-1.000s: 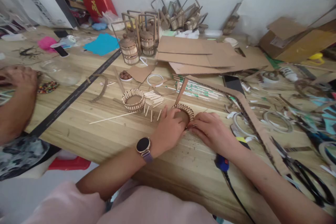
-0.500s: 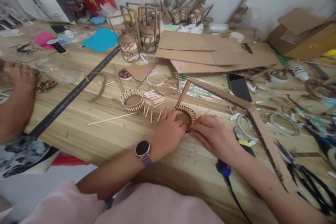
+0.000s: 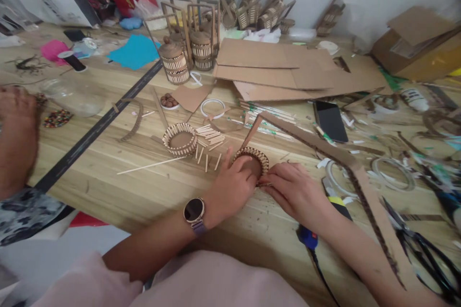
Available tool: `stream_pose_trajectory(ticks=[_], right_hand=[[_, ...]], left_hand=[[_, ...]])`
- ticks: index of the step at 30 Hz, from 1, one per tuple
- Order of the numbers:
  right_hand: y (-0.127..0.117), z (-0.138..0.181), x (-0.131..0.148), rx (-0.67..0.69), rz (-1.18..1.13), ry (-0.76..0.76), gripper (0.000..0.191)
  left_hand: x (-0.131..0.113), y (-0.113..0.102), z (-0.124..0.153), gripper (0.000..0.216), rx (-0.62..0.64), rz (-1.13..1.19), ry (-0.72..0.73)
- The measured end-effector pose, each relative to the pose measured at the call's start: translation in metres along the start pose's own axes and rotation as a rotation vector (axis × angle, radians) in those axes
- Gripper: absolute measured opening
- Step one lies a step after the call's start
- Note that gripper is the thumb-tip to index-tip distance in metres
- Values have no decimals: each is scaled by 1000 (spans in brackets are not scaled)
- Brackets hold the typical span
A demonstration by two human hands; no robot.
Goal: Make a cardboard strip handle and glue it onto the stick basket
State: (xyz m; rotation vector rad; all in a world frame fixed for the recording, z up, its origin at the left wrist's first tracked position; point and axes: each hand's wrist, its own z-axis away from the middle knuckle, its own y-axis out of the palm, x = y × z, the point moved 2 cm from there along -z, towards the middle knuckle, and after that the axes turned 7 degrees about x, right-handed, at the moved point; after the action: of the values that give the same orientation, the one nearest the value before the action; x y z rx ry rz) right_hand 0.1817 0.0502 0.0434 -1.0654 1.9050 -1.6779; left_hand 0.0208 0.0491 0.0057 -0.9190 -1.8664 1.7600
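Note:
A small round basket of pale sticks and brown cardboard sits in front of me. My left hand, with a watch on the wrist, grips its near-left side, fingers reaching over the rim and inside. At the near-right rim, my right hand pinches a thin brown strip against the basket. A long bent cardboard strip rises from behind the basket and runs right, over my right forearm. To the left stand a second stick-sided basket and short loose sticks.
Beside my right wrist lies a blue tool with a cord; black scissors are farther right. A phone, cardboard sheets and finished lidded baskets lie beyond. Another person's hand rests at the left.
My view has shifted slightly. Both hands stay at the basket, and the right fingers have shifted a little at the rim. The other person's hand has moved left.

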Motion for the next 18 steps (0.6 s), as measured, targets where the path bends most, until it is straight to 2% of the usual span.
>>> stream_pose_trajectory(ticks=[18], right_hand=[[-1,1,-1,31,-47,17,27]], left_hand=[[0,-1,1,18,45,47,-29]])
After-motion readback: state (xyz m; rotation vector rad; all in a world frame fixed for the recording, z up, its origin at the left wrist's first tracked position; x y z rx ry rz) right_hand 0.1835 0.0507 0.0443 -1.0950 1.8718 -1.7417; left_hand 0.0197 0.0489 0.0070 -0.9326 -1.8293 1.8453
